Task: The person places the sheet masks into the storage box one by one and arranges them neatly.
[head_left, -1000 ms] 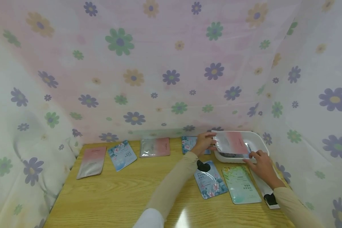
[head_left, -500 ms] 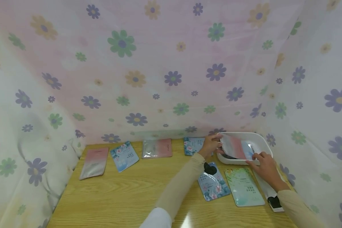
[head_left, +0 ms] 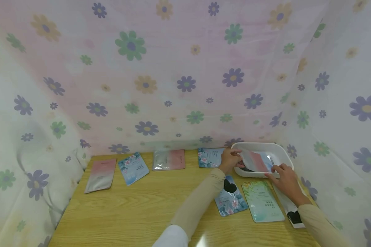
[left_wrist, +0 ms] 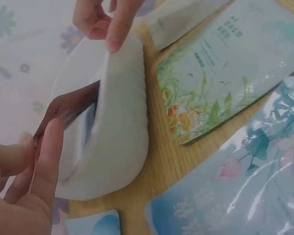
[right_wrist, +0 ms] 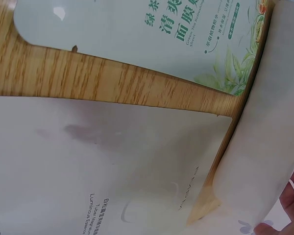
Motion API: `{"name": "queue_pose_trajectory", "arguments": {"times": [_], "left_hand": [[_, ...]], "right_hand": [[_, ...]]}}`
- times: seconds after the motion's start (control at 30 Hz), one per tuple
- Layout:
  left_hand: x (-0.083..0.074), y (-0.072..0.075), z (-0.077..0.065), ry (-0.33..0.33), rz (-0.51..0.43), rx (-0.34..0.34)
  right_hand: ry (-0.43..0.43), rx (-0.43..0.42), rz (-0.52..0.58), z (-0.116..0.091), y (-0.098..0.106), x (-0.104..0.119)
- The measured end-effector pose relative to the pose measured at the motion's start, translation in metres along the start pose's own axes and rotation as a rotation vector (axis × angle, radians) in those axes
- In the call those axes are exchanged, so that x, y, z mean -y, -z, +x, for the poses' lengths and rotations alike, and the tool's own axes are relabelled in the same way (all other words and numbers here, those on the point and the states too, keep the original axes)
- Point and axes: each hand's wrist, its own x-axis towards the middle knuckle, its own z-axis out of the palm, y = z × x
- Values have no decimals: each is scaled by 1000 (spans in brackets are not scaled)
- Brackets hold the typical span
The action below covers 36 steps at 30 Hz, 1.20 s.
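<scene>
Left hand (head_left: 229,161): pinches flat pink-and-silver packet (head_left: 256,161)
White oval plastic basin (left_wrist: 125,122): right of this grip; right hand (head_left: 287,180) pinches rim

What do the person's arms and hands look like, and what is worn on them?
The left hand and the right hand wear no gloves. The left sleeve is plain beige, with white fabric showing farther up the arm. The right sleeve is plain beige too. A black, roughly heart-shaped piece shows beside each wrist; I cannot tell what it is.
</scene>
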Motion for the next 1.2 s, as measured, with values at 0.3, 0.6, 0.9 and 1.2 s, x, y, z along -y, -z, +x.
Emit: {"name": "queue_pose_trajectory", "arguments": {"times": [0.3, 0.6, 0.9, 1.2], "left_hand": [[-6, 10, -13, -4, 149, 63], [-20, 27, -21, -20, 179, 219], [-28, 62, -26, -65, 282, 357], [-29, 91, -40, -39, 410, 360]], "right_hand": [[40, -23, 14, 4, -4, 1], [27, -4, 17, 12, -4, 2], [3, 40, 19, 12, 0, 2], [-29, 76, 14, 4, 5, 0]]}}
